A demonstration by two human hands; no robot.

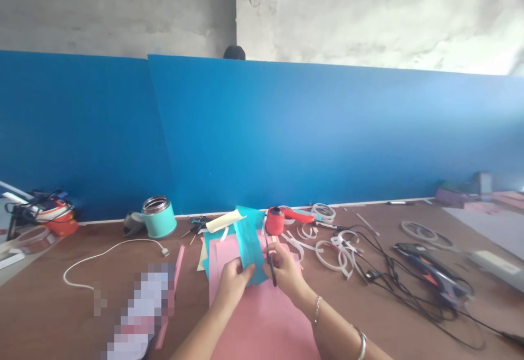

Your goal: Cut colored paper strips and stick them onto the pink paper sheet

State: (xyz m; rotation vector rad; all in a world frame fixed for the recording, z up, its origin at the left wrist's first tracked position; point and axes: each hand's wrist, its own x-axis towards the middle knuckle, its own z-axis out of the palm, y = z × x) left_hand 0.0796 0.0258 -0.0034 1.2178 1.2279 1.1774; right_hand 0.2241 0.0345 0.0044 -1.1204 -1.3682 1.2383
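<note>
My left hand (236, 279) pinches the lower part of a blue sheet of paper (248, 240), thumb on top. The sheet stands tilted up over a stack of pink paper (262, 322). At the sheet's right edge, my right hand (284, 272) is closed around a pair of scissors (271, 264). Their dark handle shows at the fingers and the narrow blades point away from me. Whether the blades touch the paper I cannot tell. Behind the sheet lie a rolled cream paper (225, 220) and more blue paper.
A red hair dryer (276, 220) lies just beyond my right hand. White cable coils (333, 253), black cords (393, 278) and a dark-handled tool (434, 275) spread rightward. To the left are a turquoise cup (159, 218) and a white cable (110, 248). A blue partition (262, 136) closes the back.
</note>
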